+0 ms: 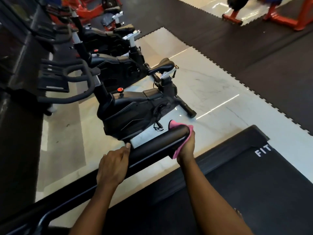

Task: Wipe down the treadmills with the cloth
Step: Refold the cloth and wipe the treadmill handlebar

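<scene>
Cloth (173, 125), pink and crumpled, is wrapped over the far end of the treadmill's black handrail (157, 143). One flap sticks up past the rail's rounded tip and another hangs down beside the wrist. The right grip (186, 146), a bare hand, is closed round the cloth and holds it against the end of the rail. Its fingers are hidden behind the rail and the fabric, and only the back of the hand and the wrist show.

The left grip (112, 167) lies on the same handrail nearer the person. Its fingers are curled over the top of the rail and its thumb points along the rail towards the other hand. The two hands are apart, with a bare length of rail between them. Both forearms reach in from the bottom edge.

To the right of the rail, and lower, lies the treadmill deck (254, 184), dark, with the white letters "FIT" (263, 150) near its far end. Beyond the handrail a black exercise bike (135, 112) stands on the glossy pale floor (211, 92), first in a row of like bikes running away to the upper left. Dark interlocking mats (254, 48) cover the floor further off, and red-framed equipment (288, 17) stands at the top right.
</scene>
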Demonstrator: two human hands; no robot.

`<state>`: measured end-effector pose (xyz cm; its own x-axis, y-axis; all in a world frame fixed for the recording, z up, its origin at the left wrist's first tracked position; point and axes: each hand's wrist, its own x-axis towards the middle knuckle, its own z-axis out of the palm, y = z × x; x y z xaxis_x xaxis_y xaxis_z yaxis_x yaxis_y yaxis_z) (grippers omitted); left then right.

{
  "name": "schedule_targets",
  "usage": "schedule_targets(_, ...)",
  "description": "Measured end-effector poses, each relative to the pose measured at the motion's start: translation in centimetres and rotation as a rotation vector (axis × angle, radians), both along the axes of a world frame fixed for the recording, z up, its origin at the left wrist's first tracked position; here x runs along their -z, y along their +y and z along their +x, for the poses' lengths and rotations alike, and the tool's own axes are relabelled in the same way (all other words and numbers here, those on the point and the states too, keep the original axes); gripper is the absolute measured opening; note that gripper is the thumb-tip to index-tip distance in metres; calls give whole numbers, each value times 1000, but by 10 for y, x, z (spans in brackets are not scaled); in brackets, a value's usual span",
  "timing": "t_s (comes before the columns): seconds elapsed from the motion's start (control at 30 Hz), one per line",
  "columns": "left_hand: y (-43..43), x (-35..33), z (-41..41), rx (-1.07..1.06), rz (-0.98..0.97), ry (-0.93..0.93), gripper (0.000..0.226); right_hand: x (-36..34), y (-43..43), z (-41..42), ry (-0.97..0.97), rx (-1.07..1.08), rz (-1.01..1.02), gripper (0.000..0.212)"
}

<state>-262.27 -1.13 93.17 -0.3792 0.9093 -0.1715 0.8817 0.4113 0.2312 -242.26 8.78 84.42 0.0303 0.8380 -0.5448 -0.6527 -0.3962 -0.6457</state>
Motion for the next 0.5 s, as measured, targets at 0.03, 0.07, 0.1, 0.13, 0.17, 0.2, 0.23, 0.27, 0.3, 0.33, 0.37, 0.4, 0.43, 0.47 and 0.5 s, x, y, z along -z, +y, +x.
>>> schedule_targets(0.03, 0, 0, -1, 14, 16, -6, 91, -5, -9, -7, 48, 68, -36, 46)
schedule_targets(0.07, -2, 1, -1, 24, 30, 1, 93, -7, -19, -15, 66, 143, -46, 50)
schedule_targets(0.1, -3, 2, -3, 43, 53, 19, 96, -10, -32, -24, 39, 215, -36, 54)
schedule_targets(0.13, -2, 3, -3, 63, 72, 34, 98, -13, -42, -32, -3, 270, 2, 59)
schedule_targets(0.17, -2, 5, -5, 75, 75, 39, 99, -16, -51, -41, -84, 293, 35, 60)
schedule_targets(0.2, -1, 7, -7, 89, 70, 42, 99, -22, -56, -51, -186, 309, 44, 59)
schedule_targets(0.23, -2, 10, -9, 96, 63, 48, 98, -27, -57, -59, -286, 321, 50, 56)
schedule_targets(0.27, -2, 12, -11, 105, 63, 44, 98, -34, -54, -62, -362, 341, 67, 54)
schedule_targets(0.3, -2, 14, -12, 109, 60, 30, 98, -39, -49, -61, -431, 346, 67, 51)
schedule_targets(0.33, -2, 15, -13, 111, 58, 18, 98, -41, -42, -57, -493, 351, 49, 45)
schedule_targets(0.37, 0, 16, -14, 116, 59, 17, 97, -43, -34, -51, -555, 351, 31, 34)
schedule_targets(0.4, 0, 16, -15, 119, 58, 23, 96, -42, -27, -43, -598, 328, 4, 23)
schedule_targets(0.43, 1, 17, -14, 125, 56, 25, 95, -42, -18, -31, -624, 281, -15, 18)
schedule_targets(0.47, 1, 16, -14, 129, 59, 27, 95, -43, -8, -19, -617, 199, -22, 21)
schedule_targets(0.5, 1, 16, -14, 132, 64, 34, 96, -45, 5, -7, -579, 91, -33, 24)
